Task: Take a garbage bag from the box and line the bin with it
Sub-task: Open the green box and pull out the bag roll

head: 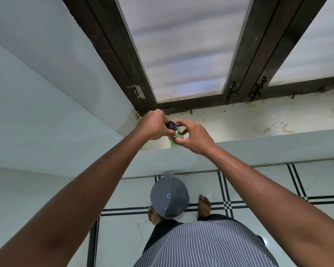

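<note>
On the stained white window ledge (258,120), just below the dark-framed frosted window (181,45), a small green-and-white cardboard box (175,138) stands with its top flap open. The left hand (154,125) is closed over the box opening, its fingertips pinching a dark, crumpled roll of black plastic garbage bag (171,125) that protrudes from the top. The right hand (193,137) steadies the box from the side nearer the person, thumb and fingers pressed on its wall and torn flap. The bag remains partly inside the box; extraction appears to be in progress, not complete. On the tiled floor directly beneath the ledge, a round grey plastic bin with a domed swing lid (169,197) stands between the person's bare feet, lid on and no liner visible. Judged status: early stage. Remaining steps: free one bag from the box, unfold it, remove or open the lid, and fit the bag over the bin rim.
</note>
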`<state>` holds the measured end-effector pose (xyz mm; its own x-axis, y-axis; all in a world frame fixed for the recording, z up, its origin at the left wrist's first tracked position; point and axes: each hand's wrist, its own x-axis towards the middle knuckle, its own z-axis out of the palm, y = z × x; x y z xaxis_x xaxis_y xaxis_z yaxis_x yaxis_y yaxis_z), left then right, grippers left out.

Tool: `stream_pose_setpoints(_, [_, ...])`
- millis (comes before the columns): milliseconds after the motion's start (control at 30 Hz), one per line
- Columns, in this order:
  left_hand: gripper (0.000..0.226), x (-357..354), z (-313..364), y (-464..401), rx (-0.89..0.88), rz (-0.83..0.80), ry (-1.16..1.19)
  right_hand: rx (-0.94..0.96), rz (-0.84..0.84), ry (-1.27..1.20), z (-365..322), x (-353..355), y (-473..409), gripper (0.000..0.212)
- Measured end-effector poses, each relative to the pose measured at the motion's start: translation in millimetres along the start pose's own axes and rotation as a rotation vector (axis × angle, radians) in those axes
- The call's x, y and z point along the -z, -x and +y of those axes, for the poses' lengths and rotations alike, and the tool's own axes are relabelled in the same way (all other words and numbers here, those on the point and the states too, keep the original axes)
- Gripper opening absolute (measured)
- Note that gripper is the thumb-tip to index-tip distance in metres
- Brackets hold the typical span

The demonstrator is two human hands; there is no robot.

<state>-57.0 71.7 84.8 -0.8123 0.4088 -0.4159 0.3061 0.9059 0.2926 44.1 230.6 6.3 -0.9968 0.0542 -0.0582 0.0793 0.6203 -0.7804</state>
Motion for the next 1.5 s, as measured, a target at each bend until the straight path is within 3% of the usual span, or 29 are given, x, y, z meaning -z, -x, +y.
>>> stream_pose_setpoints(167, [0.04,12.0,8.1,-4.5,-0.005,-0.071,-0.234,0.015,-0.001,0.015,0.0,-5.1,-1.3,0.062])
stream_pose_setpoints(433, [0.053,22.3,28.7,-8.7,-0.1,-0.056,-0.527,-0.018,0.003,0.043,9.6,-16.7,-4.8,0.065])
stream_pose_setpoints(667, [0.05,22.3,27.9,-11.2,-0.049,-0.109,-0.359,-0.096,-0.037,0.074,16.4,-26.2,-11.4,0.069])
stream_pose_setpoints(1067, [0.032,10.8,-4.8,-4.0,-0.107,0.018,-0.051,-0.113,-0.063,0.136,15.5,-22.1,-15.6,0.058])
stream_pose_setpoints(1500, [0.041,15.4,7.6,-10.8,-0.033,-0.077,-0.141,-0.114,-0.087,0.12,8.7,-17.0,-17.7,0.064])
